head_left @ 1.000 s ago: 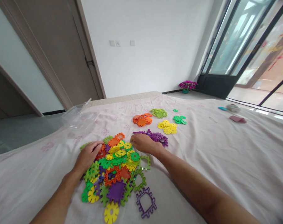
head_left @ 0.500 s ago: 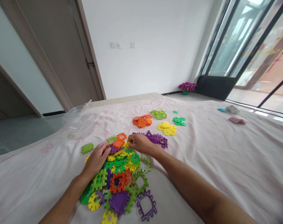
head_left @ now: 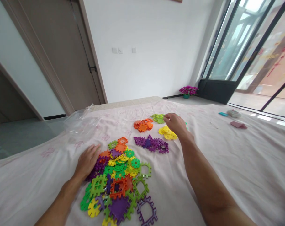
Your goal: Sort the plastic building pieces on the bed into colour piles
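A mixed heap of plastic interlocking pieces (head_left: pixel 118 168) in green, yellow, orange and purple lies on the pale cloth. At its left edge rests my left hand (head_left: pixel 87 160), fingers stretched out and low. My right hand (head_left: pixel 176 124) is over the sorted piles, fingers curled together at the edge of the light green pile (head_left: pixel 158 118). Whatever its fingertips may hold is hidden. Just below that hand is the yellow pile (head_left: pixel 167 132), partly covered by the wrist. The orange pile (head_left: pixel 143 125) and purple pile (head_left: pixel 151 143) lie to its left. Only a sliver of darker green pieces shows behind the hand.
A clear plastic bag (head_left: pixel 80 121) lies at the far left of the cloth. Toward the far right are a pink folded item (head_left: pixel 238 124), a whitish object (head_left: pixel 233 113) and a blue item (head_left: pixel 223 114). Potted purple flowers (head_left: pixel 188 91) stand on the floor by the wall.
My right hand has moved from the mixed heap up and right to the sorted piles. My left hand has drawn back leftward, and the light green square once lying there is out of sight.
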The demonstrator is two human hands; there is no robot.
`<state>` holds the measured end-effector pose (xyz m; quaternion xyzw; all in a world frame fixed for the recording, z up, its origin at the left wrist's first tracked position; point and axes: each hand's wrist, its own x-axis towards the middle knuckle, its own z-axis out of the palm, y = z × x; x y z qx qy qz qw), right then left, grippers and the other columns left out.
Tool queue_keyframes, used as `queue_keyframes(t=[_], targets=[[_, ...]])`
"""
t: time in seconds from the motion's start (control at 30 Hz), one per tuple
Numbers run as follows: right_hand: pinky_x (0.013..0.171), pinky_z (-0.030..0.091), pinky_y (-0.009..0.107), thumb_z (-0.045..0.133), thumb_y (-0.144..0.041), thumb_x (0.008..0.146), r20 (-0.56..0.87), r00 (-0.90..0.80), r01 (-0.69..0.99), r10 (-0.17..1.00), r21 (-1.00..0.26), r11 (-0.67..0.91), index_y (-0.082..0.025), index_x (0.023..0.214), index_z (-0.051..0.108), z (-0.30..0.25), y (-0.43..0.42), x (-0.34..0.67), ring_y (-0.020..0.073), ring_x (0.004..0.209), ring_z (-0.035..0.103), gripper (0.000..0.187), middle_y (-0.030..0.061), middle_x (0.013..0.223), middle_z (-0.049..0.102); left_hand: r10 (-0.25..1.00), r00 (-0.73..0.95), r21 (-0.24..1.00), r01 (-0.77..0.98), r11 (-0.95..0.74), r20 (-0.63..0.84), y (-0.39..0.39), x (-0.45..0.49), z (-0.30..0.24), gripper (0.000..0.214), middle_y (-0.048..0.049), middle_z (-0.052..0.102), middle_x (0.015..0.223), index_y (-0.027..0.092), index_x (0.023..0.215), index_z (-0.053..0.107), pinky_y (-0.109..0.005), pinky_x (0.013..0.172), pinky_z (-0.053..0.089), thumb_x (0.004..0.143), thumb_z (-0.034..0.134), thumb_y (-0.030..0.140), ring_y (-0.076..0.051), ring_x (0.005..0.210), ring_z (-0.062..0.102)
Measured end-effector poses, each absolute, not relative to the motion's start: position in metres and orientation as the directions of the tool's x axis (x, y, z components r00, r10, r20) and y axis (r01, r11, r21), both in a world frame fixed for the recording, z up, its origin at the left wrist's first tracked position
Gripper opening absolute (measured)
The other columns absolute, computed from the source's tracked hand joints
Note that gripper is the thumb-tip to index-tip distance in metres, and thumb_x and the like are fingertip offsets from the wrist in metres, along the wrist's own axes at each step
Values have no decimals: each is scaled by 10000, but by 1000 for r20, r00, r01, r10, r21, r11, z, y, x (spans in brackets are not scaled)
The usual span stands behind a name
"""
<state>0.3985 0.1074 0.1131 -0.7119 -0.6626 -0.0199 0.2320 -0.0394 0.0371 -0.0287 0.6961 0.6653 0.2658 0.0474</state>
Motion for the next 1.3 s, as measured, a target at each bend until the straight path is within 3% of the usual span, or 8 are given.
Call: queue_keyframes(t=[0.17, 0.27, 0.4, 0.63, 0.73, 0.93, 1.1, 1.3], targets=[[693, 378, 247, 457, -310, 909, 312, -140, 916, 940, -319, 242, -216, 1058, 690, 124, 92, 368, 183, 860, 609, 292, 55, 982, 700, 967, 125, 495, 840, -223, 223, 31, -2, -7, 591, -81, 493, 1445, 190, 1367, 515, -422, 1157, 268, 943, 244, 500, -220, 1366, 395], [719, 380, 231, 461, -271, 908, 271, -322, 858, 907, -322, 400, -194, 1022, 693, 113, 86, 336, 166, 860, 604, 270, 53, 978, 700, 945, 165, 351, 899, -262, 283, 17, 21, 12, 546, -65, 470, 1462, 280, 1342, 548, -541, 1142, 232, 893, 397, 551, -315, 1425, 265], [742, 392, 227, 491, -245, 888, 210, -490, 784, 846, -317, 533, -166, 1027, 684, 80, 79, 298, 169, 893, 604, 251, 78, 1012, 684, 815, 451, 230, 804, -548, 364, -18, 60, 29, 562, -56, 452, 1476, 338, 1398, 474, -559, 1149, 216, 866, 501, 515, -312, 1410, 291], [792, 401, 246, 445, -191, 919, 109, -632, 732, 767, -240, 637, -170, 1031, 666, 46, 65, 269, 182, 944, 609, 249, 91, 1021, 655, 586, 801, 238, 550, -800, 120, -76, 116, 36, 776, -82, 369, 1530, 343, 1416, 433, -621, 1136, 196, 735, 564, 692, -344, 1408, 295], [828, 395, 252, 437, -212, 940, 86, -634, 737, 769, -234, 634, -171, 1057, 665, 45, 64, 267, 188, 991, 595, 259, 99, 1040, 642, 598, 791, 244, 558, -793, 133, -78, 120, 37, 676, -77, 405, 1509, 331, 1371, 491, -610, 1144, 180, 776, 556, 645, -329, 1385, 338], [873, 378, 248, 376, -305, 995, 110, -614, 734, 782, -286, 617, -157, 1088, 658, 39, 69, 265, 176, 1011, 580, 332, 105, 1040, 633, 685, 674, 194, 659, -727, 278, -44, 96, 35, 285, -23, 638, 1259, 305, 1148, 651, -539, 1183, 104, 904, 513, 352, -241, 1288, 463], [854, 372, 246, 434, -343, 979, 151, -628, 719, 764, -264, 643, -160, 1089, 635, 31, 74, 264, 175, 980, 574, 293, 91, 1011, 627, 732, 585, 184, 723, -666, 350, -21, 76, 32, 245, -33, 689, 1151, 259, 1070, 675, -489, 1123, 274, 921, 492, 321, -223, 1176, 557], [754, 371, 225, 538, -305, 925, 214, -614, 698, 760, -304, 649, -191, 1020, 649, 20, 80, 264, 158, 898, 578, 185, 52, 944, 625, 793, 419, 288, 771, -568, 442, -6, 56, 39, 242, -25, 718, 1083, 237, 1031, 682, -396, 1014, 420, 922, 483, 323, -185, 1034, 627]])
